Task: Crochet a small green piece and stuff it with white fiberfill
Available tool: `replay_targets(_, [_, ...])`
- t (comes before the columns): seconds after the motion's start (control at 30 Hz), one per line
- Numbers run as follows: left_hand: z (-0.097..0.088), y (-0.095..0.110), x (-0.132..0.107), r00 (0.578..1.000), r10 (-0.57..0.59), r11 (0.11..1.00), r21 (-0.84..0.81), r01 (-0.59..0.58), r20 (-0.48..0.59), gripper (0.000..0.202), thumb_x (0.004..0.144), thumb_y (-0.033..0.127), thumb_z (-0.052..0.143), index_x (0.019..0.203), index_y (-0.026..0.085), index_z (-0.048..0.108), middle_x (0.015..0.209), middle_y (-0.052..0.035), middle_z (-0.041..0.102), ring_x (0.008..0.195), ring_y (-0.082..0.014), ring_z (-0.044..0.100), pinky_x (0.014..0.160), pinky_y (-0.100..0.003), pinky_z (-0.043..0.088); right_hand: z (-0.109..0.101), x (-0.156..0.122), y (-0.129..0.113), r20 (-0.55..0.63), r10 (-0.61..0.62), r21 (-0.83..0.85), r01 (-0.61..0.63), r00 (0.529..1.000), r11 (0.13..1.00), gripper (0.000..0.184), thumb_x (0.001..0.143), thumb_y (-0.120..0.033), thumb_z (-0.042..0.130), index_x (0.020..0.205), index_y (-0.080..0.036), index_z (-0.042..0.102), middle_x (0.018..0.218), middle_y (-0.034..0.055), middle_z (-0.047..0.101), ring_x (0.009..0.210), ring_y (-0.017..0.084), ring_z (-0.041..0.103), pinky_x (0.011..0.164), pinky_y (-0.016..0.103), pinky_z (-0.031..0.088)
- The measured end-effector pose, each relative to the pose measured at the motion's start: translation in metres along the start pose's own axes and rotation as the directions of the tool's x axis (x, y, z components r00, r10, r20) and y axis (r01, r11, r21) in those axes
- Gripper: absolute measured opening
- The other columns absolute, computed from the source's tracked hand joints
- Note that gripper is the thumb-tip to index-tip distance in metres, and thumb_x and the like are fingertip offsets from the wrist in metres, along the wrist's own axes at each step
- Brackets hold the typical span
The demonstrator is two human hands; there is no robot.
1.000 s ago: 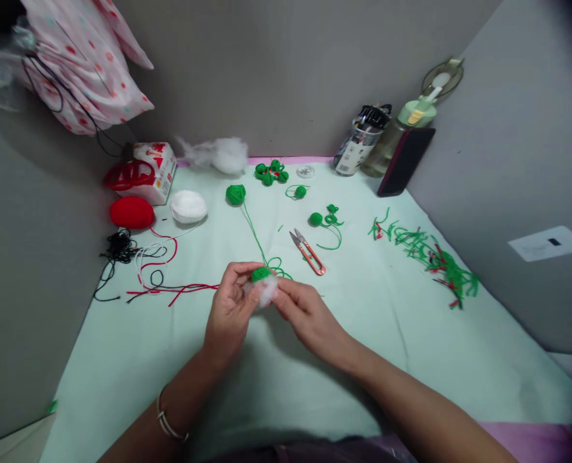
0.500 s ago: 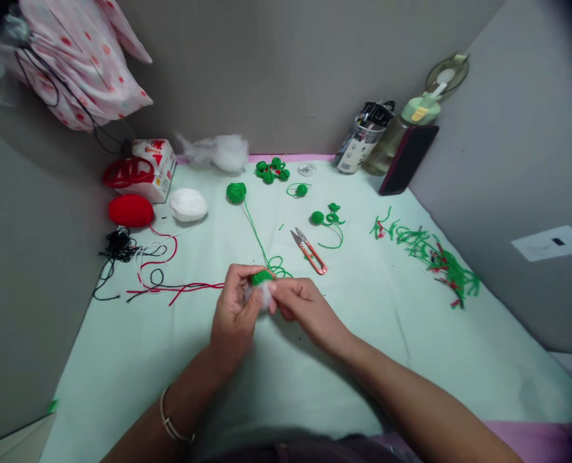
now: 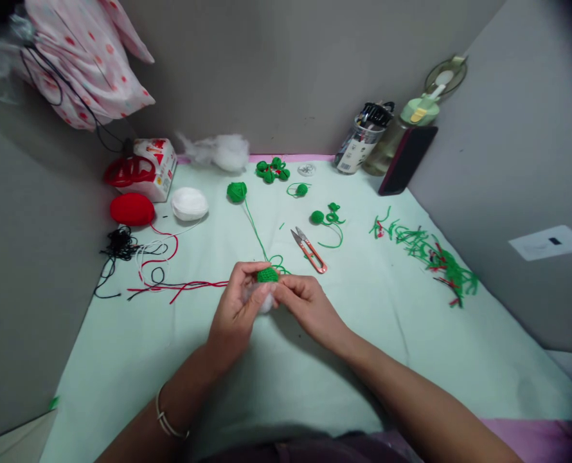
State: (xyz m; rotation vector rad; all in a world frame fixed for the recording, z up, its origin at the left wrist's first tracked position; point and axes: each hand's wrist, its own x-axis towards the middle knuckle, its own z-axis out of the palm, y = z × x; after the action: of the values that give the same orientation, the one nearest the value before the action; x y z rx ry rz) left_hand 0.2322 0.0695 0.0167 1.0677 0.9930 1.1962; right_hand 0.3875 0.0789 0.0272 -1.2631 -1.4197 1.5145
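Observation:
My left hand (image 3: 235, 302) is closed around a small green crocheted piece (image 3: 267, 275), its thumb also pressing a tuft of white stuffing (image 3: 265, 304) below it. From the right, my right hand (image 3: 305, 301) pinches at the stuffing where it meets the crocheted piece; its fingertips are partly hidden. Green yarn lies in loops just beyond the hands and runs back to a green yarn ball (image 3: 236, 191). Orange-handled thread snips (image 3: 309, 251) lie with blades apart, beyond my right hand.
Red yarn (image 3: 132, 209), white yarn (image 3: 189, 204) and tangled black yarn (image 3: 121, 243) sit at left. More stuffing (image 3: 223, 153) and green crocheted pieces (image 3: 272, 170) lie at the back. Yarn scraps (image 3: 440, 260), a pen cup (image 3: 358, 145), a bottle (image 3: 382, 148) and a phone (image 3: 408, 161) are at right.
The green crocheted piece has tilted up and shows more above my fingers. The stuffing sits slightly lower under my left thumb. Both hands stay in nearly the same place.

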Motion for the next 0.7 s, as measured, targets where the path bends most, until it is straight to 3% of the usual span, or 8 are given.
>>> replay_targets(0.13, [-0.001, 0.001, 0.002, 0.996, -0.023, 1.000, -0.012, 0.022, -0.083, 0.023, 0.088, 0.034, 0.078, 0.104, 0.022, 0.066, 0.092, -0.0038, 0.073, 0.082, -0.0204, 0.067, 0.080, -0.034, 0.053, 0.007, -0.008, 0.002, 0.078, -0.151, -0.251, 0.166, 0.985, 0.954, 0.033, 0.104, -0.037, 0.044, 0.079, -0.021, 0.058, 0.071, -0.0008, 0.056, 0.066, 0.015, 0.051, 0.067, 0.029, 0.039])
replay_targets(0.27, [0.001, 0.002, 0.002, 0.989, -0.092, 0.995, -0.051, 0.087, -0.118, 0.023, 0.083, 0.033, 0.079, 0.097, 0.020, 0.067, 0.085, -0.0031, 0.072, 0.080, -0.0205, 0.066, 0.081, -0.034, 0.052, 0.018, -0.013, 0.012, 0.125, -0.351, -0.580, 0.355, 0.928, 0.733, 0.029, 0.106, -0.027, 0.039, 0.085, -0.022, 0.058, 0.069, 0.0024, 0.060, 0.062, 0.017, 0.049, 0.063, 0.030, 0.035])
replay_targets(0.37, [0.005, -0.001, 0.002, 0.978, -0.174, 0.981, -0.107, 0.162, -0.113, 0.019, 0.086, 0.033, 0.073, 0.098, 0.021, 0.064, 0.081, -0.0016, 0.071, 0.073, -0.0190, 0.065, 0.077, -0.034, 0.052, 0.019, -0.012, 0.014, 0.113, -0.347, -0.638, 0.336, 0.931, 0.693, 0.027, 0.104, -0.026, 0.045, 0.083, -0.022, 0.061, 0.068, 0.0028, 0.061, 0.062, 0.017, 0.049, 0.063, 0.029, 0.034])
replay_targets(0.47, [0.012, -0.003, 0.001, 0.967, -0.221, 0.969, -0.144, 0.203, -0.126, 0.016, 0.089, 0.031, 0.069, 0.100, 0.023, 0.061, 0.087, -0.0011, 0.072, 0.080, -0.0189, 0.067, 0.080, -0.033, 0.051, 0.013, -0.008, 0.010, 0.016, -0.260, -0.516, 0.231, 0.965, 0.825, 0.029, 0.099, -0.028, 0.053, 0.070, -0.022, 0.055, 0.063, -0.0015, 0.052, 0.060, 0.014, 0.045, 0.062, 0.028, 0.032])
replay_targets(0.57, [0.015, 0.001, -0.002, 0.963, -0.235, 0.965, -0.151, 0.215, -0.128, 0.015, 0.094, 0.034, 0.068, 0.102, 0.024, 0.062, 0.096, -0.0022, 0.073, 0.090, -0.0189, 0.067, 0.085, -0.032, 0.051, 0.006, -0.002, 0.004, -0.070, -0.132, -0.219, 0.114, 0.989, 0.969, 0.041, 0.097, -0.038, 0.055, 0.061, -0.022, 0.043, 0.059, -0.0051, 0.037, 0.057, 0.012, 0.034, 0.057, 0.027, 0.029])
replay_targets(0.7, [0.012, 0.007, -0.005, 0.973, -0.225, 0.962, -0.171, 0.215, -0.044, 0.026, 0.095, 0.039, 0.071, 0.115, 0.024, 0.065, 0.114, -0.0071, 0.075, 0.103, -0.0224, 0.069, 0.091, -0.035, 0.053, -0.002, 0.005, -0.001, -0.080, 0.001, 0.052, 0.003, 0.997, 0.999, 0.047, 0.089, -0.050, 0.065, 0.057, -0.022, 0.047, 0.055, -0.0064, 0.036, 0.055, 0.011, 0.030, 0.054, 0.028, 0.024])
